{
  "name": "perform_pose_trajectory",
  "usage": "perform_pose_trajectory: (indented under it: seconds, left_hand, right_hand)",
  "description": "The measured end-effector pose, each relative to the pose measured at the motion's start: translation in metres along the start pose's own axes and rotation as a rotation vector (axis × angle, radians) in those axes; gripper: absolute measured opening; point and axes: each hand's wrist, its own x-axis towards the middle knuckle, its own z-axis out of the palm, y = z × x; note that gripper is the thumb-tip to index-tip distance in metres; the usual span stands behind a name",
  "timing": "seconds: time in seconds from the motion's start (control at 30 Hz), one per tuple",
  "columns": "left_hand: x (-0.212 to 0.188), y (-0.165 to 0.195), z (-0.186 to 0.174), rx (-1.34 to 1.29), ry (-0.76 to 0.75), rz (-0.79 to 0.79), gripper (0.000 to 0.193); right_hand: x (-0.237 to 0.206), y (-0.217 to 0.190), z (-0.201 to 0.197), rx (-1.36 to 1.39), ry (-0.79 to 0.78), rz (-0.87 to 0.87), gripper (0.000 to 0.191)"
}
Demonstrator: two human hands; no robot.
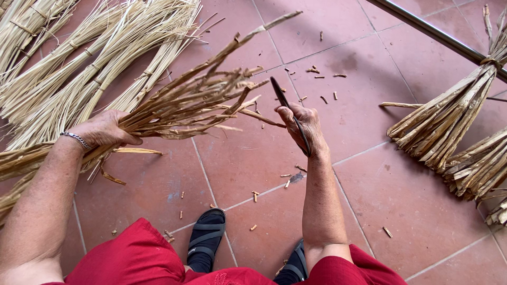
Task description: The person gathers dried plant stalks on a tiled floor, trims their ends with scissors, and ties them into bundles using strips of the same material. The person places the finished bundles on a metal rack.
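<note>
While gripped in left hand fingers, reed bundle angled up-right; right hand fingers around dark blade.

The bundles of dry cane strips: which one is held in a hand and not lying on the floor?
The brown, ragged bundle in the left hand. The pale bundles at upper left and the tied ones at right lie on the tiles.

A home craft spot — red floor tiles strewn with cuttings, tied reed bundles lying about.
</note>
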Motion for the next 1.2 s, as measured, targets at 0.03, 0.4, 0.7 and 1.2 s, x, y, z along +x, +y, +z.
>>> perform_pose_trajectory:
  seconds: [0.03, 0.4, 0.7, 1.2]
  left_hand:
    - [-0.001, 0.0, 0.0, -0.042, 0.018, 0.011, 0.05]
    - [-0.001, 0.012, -0.001, -0.047, 0.071, -0.043, 0.045]
    - [0.005, 0.016, 0.008, -0.021, 0.041, -0.072, 0.042]
    - [-0.004, 0.037, 0.015, 0.279, 0.184, -0.064, 0.044]
  right_hand:
    - [0.001, 0.001, 0.001, -0.027, 0.046, 0.003, 0.049]
    - [-0.005, -0.005, -0.012, -0.159, -0.012, -0.237, 0.07]
    - [-0.01, -0.021, 0.008, -0.426, 0.11, -0.278, 0.065]
    - [-0.004, 0.007, 0.025, -0.039, 0.244, -0.126, 0.039]
